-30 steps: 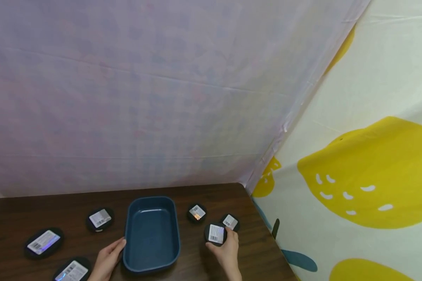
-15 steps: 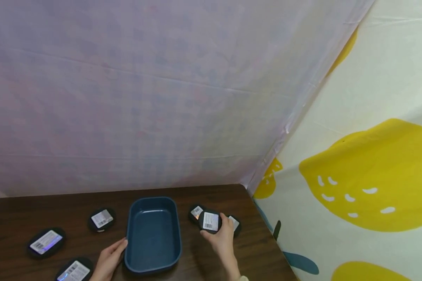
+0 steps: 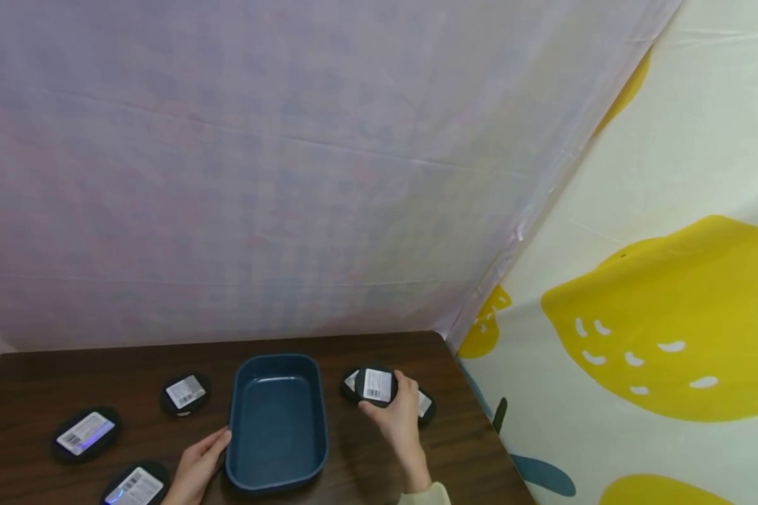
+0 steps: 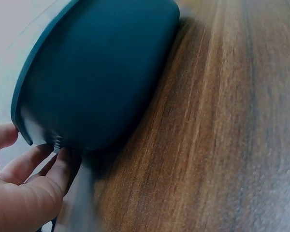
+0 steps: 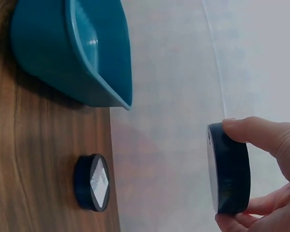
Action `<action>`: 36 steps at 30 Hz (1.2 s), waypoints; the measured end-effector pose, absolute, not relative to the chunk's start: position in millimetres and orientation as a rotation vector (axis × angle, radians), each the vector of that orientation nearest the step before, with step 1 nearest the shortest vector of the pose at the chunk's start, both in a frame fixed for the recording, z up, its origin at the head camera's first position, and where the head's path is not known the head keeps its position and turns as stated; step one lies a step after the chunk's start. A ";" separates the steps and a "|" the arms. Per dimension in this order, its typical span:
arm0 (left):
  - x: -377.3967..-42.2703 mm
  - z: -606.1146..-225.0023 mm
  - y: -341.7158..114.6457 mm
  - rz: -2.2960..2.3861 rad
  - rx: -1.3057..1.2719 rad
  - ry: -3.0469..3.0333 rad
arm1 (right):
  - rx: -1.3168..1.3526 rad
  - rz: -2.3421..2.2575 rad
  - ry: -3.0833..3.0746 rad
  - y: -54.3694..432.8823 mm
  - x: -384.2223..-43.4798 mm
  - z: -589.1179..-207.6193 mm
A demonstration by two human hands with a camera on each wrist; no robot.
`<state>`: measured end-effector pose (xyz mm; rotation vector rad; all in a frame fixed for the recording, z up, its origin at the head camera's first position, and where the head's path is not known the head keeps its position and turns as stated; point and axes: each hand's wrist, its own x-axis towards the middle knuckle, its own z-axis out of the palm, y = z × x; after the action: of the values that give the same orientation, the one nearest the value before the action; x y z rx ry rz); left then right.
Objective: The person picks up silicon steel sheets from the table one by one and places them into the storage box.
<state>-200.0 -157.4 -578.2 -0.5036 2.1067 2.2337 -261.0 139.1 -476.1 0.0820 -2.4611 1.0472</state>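
My right hand (image 3: 396,415) grips a short round black container (image 3: 376,386) by its side, thumb and fingers on opposite edges. A white barcode label covers its upward face. The right wrist view shows this container (image 5: 229,169) raised above the table. In the head view it overlaps a similar round container (image 3: 349,384), and another one (image 3: 426,407) is partly hidden behind my hand. My left hand (image 3: 197,464) holds a deep blue rectangular dish (image 3: 276,435) at its left side. In the left wrist view the thumb is at the dish's rim (image 4: 20,92), with fingers against the outer wall.
Left of the dish lie several more labelled black containers, among them a far one (image 3: 187,393), a left one (image 3: 86,435) and a near one (image 3: 136,485). Behind the dark wooden table (image 3: 467,463) hangs a pale curtain (image 3: 259,175); a lemon-patterned cloth (image 3: 638,175) hangs on the right.
My right hand has raised the round container and moved it away from me and slightly left, over the far right one. The left hand stays at the dish's side.
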 end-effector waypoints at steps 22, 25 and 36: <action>-200.7 -576.8 -157.3 2.123 -0.520 2.204 | 0.063 1.007 -2.486 149.1 -271.0 -435.2; -200.6 -576.7 -157.1 2.122 -0.520 2.205 | 0.073 1.004 -2.491 150.8 -271.9 -432.4; -199.6 -578.9 -158.8 2.141 -0.518 2.203 | 0.134 0.985 -2.533 148.4 -272.8 -432.9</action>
<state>-199.6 -158.8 -578.9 -0.5178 2.2028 2.1410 -272.8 148.4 -432.9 0.1343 -2.5327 0.9848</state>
